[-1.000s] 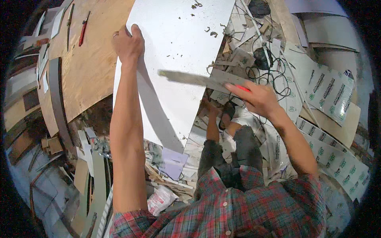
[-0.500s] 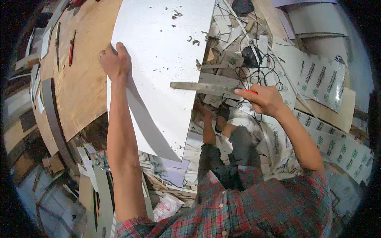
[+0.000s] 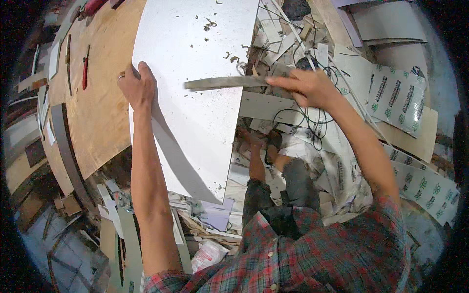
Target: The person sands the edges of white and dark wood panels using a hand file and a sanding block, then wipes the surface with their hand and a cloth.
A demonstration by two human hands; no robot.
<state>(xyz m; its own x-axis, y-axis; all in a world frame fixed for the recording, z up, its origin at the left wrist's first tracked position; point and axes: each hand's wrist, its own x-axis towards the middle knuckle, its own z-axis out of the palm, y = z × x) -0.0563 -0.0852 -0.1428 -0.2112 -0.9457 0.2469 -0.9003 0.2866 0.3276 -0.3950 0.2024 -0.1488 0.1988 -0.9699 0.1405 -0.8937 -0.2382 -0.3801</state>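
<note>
So the white panel (image 3: 193,117) is laid partly on the wooden surface (image 3: 105,97), with its near end stuck out past the edge. Kinda makes sense, since the right-hand edge is left reachable from where the person stands.

That left side is gripped by the left hand (image 3: 137,88), half curled, thumb up top and fingers hooked over the edge; how far they're tucked under can't be told. Probably held like that so the panel isn't shifted around.

A long flat metal tool (image 3: 220,83) is held in the right hand (image 3: 310,88), which is closed around one end with a finger laid along it, likely for steering. It's pointed across the panel's right edge, a bit blurred, so whether the panel is actually touched can't be told.

Dark shavings (image 3: 210,24) are scattered on top, and a slim red tool (image 3: 85,68) is parked off left, well clear of the hands.
</note>
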